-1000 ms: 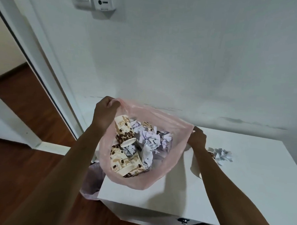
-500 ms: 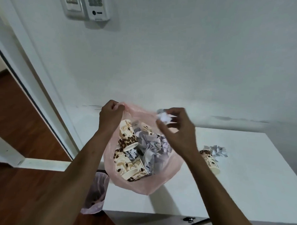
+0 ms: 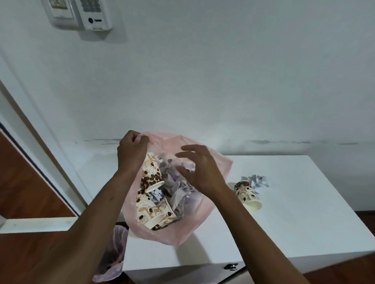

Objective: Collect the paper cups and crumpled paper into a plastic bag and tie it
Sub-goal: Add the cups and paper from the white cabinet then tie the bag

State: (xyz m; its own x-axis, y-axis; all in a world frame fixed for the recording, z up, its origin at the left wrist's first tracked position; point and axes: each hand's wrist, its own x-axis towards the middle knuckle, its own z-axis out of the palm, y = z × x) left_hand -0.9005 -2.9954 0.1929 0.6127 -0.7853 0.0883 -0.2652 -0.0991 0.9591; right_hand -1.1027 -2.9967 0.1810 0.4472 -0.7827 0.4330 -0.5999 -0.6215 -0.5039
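Two items are not yet collected: one brown-and-cream printed paper cup (image 3: 249,196) lying on its side and one crumpled white paper ball (image 3: 256,181) touching its far end, both on the white tabletop (image 3: 308,211) to the right of the translucent pink plastic bag (image 3: 191,230). This bag rests on the near left part of the tabletop, its mouth held up and open, and it already contains several printed cups and paper wads. At the far left of the mouth, the left hand (image 3: 132,151) pinches the rim with curled fingers. Over the opening hovers the right hand (image 3: 199,169), its fingers spread and loosely bent, holding nothing that can be seen. Judged from this layout, collection is nearly complete and tying has not begun. Failure modes: with only one rim point held, the mouth may sag and contents spill toward the near table edge; reaching right for the remaining cup could drag or tip the bag; the cup, lying on its side, may roll when touched.
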